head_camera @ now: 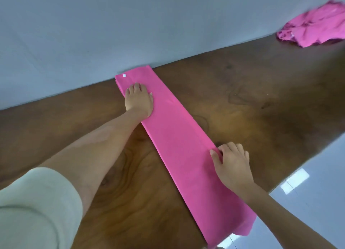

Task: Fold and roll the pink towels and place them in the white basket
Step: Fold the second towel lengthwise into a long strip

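The left hand (139,99) lies flat on the towel (177,146), palm down. Its fingers are straight and close together, and they press the cloth onto the table (242,99). The arm reaches far forward, and a light sleeve (28,211) is pushed up above the elbow.

The towel is pink and folded into one long narrow strip. It runs from just beyond the left fingertips, where its far end touches the wall (74,24), back past the right hand (231,161) to the near edge of the table. There its near end hangs over the edge, above the shiny floor (308,174). A small white dot (124,75) sits on the far corner of the strip, just beyond the left hand and a little to its left.

The right hand is at the right long edge of the strip, nearer to the person than the left hand and well apart from it. Its thumb lies on top of the cloth and its fingers are curled at the edge, so it pinches the towel there. I cannot tell how far the fingers go under the cloth.

Far to the right of both hands, near the wall, a loose pile (315,28) of pink cloth lies on the table. It is blurred.
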Motion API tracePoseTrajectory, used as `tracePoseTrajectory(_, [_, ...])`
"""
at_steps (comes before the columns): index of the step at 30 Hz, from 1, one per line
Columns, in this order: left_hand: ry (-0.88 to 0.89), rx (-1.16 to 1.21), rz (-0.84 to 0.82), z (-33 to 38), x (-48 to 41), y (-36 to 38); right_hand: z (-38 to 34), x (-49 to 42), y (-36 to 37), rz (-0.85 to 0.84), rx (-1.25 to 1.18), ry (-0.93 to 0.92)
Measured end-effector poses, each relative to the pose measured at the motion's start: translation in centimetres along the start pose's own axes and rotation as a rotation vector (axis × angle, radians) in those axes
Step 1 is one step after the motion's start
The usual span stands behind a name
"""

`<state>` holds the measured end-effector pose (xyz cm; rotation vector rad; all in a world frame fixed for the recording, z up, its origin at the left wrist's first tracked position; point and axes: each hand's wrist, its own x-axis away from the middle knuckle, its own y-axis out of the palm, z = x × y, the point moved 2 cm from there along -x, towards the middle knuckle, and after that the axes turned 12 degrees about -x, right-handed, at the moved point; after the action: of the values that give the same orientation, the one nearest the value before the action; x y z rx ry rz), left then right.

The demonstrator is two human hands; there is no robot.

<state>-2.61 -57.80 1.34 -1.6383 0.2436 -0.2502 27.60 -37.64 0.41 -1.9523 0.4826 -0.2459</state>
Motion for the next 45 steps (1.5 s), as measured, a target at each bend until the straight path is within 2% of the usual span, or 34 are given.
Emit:
tracePoseTrajectory(2, [0.268,0.034,0.051,1.1,0.5,0.2,1.0,2.1,-0.5,0.027,0.011,0.027])
tracePoseTrajectory(4, [0.546,0.012,0.018,2.3,1.3,0.9,1.9,3.8,-0.9,0.049,0.025,0.051])
tracePoseTrajectory(6, [0.623,-0.008,-0.021,2.9,1.6,1.4,2.6,4.9,-1.4,0.058,0.034,0.069])
tracePoseTrajectory(10, [0.544,-0.007,-0.017,2.7,2.2,1.5,3.0,5.8,-2.7,0.014,0.043,0.107])
tracePoseTrajectory(14, [0.462,0.025,-0.025,2.6,3.0,1.4,3.3,5.8,-4.1,0.011,-0.147,0.244])
tracePoseTrajectory(16, [0.420,0.036,-0.031,2.5,3.3,1.5,3.8,5.8,-4.9,-0.028,-0.165,0.303])
tracePoseTrajectory(23, [0.258,0.063,-0.060,2.0,4.0,1.7,7.3,3.6,-7.5,-0.016,-0.172,0.313])
tracePoseTrajectory(26, [0.176,0.066,-0.056,1.9,4.7,1.9,8.4,0.7,-8.6,0.003,-0.101,0.291])
tracePoseTrajectory(31, [0.006,0.074,-0.049,1.5,6.7,2.2,10.0,-5.3,-9.3,-0.075,0.015,0.256])
tracePoseTrajectory(40, [-0.332,0.115,-0.022,1.7,11.3,2.3,10.0,-16.3,-8.8,-0.245,0.120,0.062])
tracePoseTrajectory(45, [-0.492,0.113,-0.013,2.0,13.5,2.6,9.5,-20.5,-8.4,-0.274,0.146,-0.062])
